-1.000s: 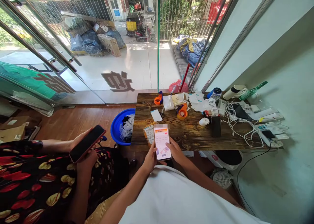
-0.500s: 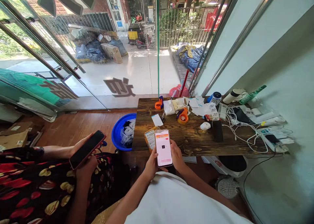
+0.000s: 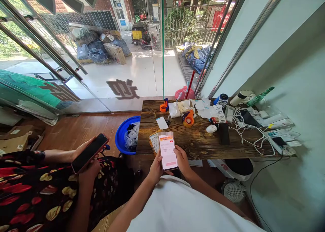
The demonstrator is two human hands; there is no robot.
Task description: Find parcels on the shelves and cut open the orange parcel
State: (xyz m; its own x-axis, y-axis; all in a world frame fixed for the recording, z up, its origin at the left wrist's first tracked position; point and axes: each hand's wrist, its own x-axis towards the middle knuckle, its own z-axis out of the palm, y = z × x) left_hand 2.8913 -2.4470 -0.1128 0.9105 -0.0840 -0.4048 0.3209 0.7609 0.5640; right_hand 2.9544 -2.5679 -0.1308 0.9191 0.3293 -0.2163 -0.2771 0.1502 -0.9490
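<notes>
A smartphone [image 3: 168,152] with a lit white and pink screen is held upright near my waist, at the table's front edge. My left hand [image 3: 155,169] is closed around its left side, thumb on the edge. On the other side my right hand [image 3: 183,161] grips the phone, and its thumb lies over the right part of the screen. Partly hidden behind the phone is a yellow parcel with a white label [image 3: 154,142]. A small white card [image 3: 161,123] and scissors [image 3: 168,119] lie just beyond it.
The wooden table [image 3: 198,149] carries orange tape dispensers [image 3: 188,118], label sheets [image 3: 219,113], a dark phone [image 3: 224,133] and tangled white cables [image 3: 241,132]. A blue basin [image 3: 119,139] of plastic bags stands left. Another person's hands hold a dark-screened phone [image 3: 90,153]. Glass doors face me.
The phone's screen has gone from a small dark square in the middle to lines of text. My right thumb has moved onto the screen. My view has shifted slightly.
</notes>
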